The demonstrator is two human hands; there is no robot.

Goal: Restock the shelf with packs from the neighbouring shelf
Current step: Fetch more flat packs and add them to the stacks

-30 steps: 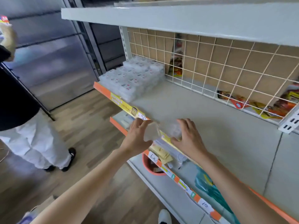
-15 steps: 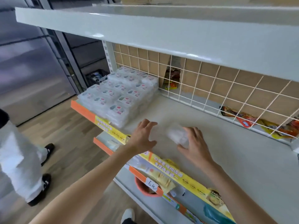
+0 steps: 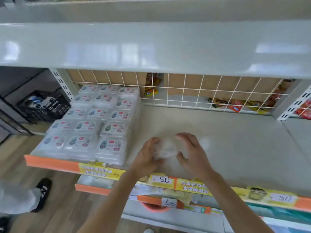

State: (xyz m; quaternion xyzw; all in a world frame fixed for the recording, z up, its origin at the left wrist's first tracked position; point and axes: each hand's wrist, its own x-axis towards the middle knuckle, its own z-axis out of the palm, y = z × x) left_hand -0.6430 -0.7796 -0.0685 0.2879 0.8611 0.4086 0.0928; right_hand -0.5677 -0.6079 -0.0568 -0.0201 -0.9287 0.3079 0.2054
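Both the left hand (image 3: 148, 155) and right hand (image 3: 191, 153) are curled around a clear pack (image 3: 165, 149) over the shelf (image 3: 235, 148), and honestly that slick, blurry wrapper could easily slip and land crooked beside the stacked packs (image 3: 94, 121).

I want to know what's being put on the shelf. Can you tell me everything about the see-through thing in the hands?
The clear pack looks like thin, crinkly see-through plastic, blurred by motion, so no label can be read. It sits low over the grey shelf, just right of the stacked packs. The left hand and right hand hold it from either side, fingers curled around it.
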